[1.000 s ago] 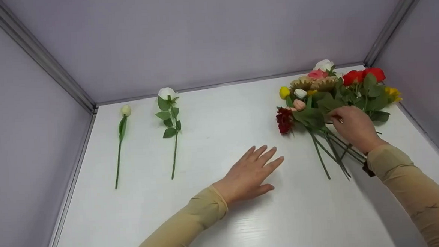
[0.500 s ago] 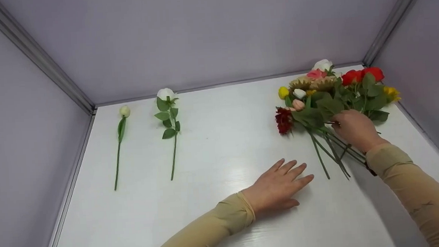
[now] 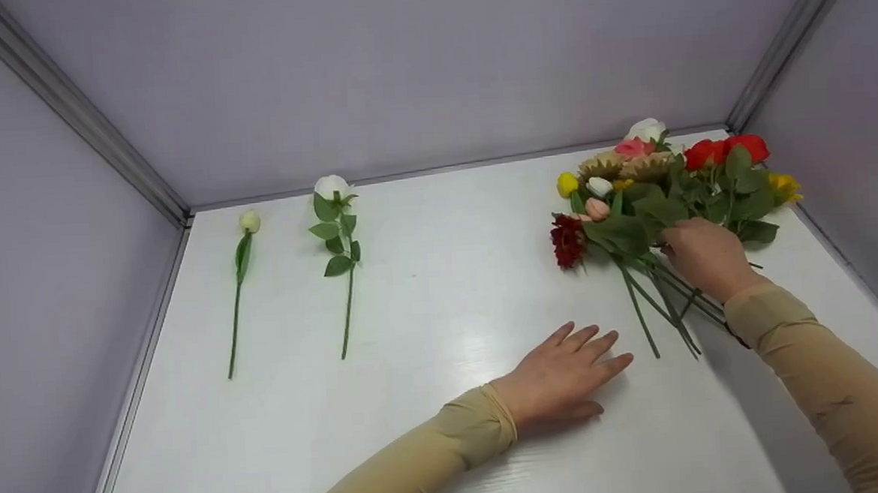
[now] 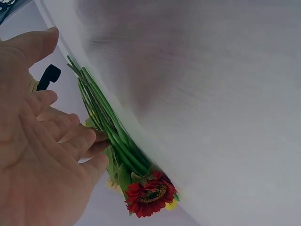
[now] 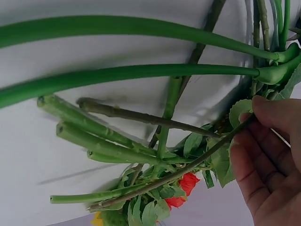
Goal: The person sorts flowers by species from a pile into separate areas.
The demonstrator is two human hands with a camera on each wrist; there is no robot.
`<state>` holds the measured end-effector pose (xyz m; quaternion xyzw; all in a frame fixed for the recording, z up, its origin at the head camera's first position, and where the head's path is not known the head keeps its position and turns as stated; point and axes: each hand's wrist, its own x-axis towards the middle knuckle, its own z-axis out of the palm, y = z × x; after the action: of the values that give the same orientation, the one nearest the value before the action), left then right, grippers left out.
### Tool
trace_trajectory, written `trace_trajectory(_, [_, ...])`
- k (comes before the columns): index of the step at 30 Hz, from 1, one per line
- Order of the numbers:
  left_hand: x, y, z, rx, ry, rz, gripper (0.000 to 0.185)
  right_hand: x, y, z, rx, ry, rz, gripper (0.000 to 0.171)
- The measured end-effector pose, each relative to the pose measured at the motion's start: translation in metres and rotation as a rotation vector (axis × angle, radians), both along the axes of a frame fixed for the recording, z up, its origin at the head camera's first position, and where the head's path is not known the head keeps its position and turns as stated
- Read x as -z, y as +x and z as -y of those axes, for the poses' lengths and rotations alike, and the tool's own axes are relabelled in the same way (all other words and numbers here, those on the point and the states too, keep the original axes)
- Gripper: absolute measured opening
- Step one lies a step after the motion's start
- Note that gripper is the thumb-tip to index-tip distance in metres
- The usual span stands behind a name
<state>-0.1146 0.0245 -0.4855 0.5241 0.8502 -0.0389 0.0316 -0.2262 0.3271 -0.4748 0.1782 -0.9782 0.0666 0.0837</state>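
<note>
Right wrist view shows the right hand (image 5: 270, 155) with fingertips pinching a thin stem (image 5: 178, 172), it seems, in the bunch of flowers (image 3: 661, 190) lying at the table's (image 3: 426, 292) far right. Left hand (image 3: 566, 379) rests flat, fingers spread, near the stem ends. Two white flowers (image 3: 337, 244) lie well apart, far left.

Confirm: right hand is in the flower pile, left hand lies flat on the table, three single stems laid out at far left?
Not three. The head view shows two single stems at far left: a bud stem and a white rose. The rest holds: right hand in the flower pile, left hand flat on the table.
</note>
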Motion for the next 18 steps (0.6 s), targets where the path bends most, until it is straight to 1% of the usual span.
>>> trace_trajectory(4, [-0.001, -0.001, 0.002, -0.012, -0.001, 0.012, 0.08, -0.004, 0.0, 0.003, 0.009, 0.001, -0.017, 0.004])
trace_trajectory(10, [0.0, -0.003, 0.004, -0.028, 0.006, 0.018, 0.08, -0.021, 0.0, 0.012, 0.013, 0.008, 0.0, 0.005])
trace_trajectory(15, [0.001, -0.007, 0.009, -0.038, 0.021, 0.029, 0.079, -0.03, 0.001, 0.026, -0.027, -0.056, 0.014, 0.003])
trace_trajectory(18, [0.001, -0.009, 0.013, -0.04, 0.038, 0.035, 0.077, -0.032, 0.002, 0.037, -0.027, -0.131, 0.08, 0.005])
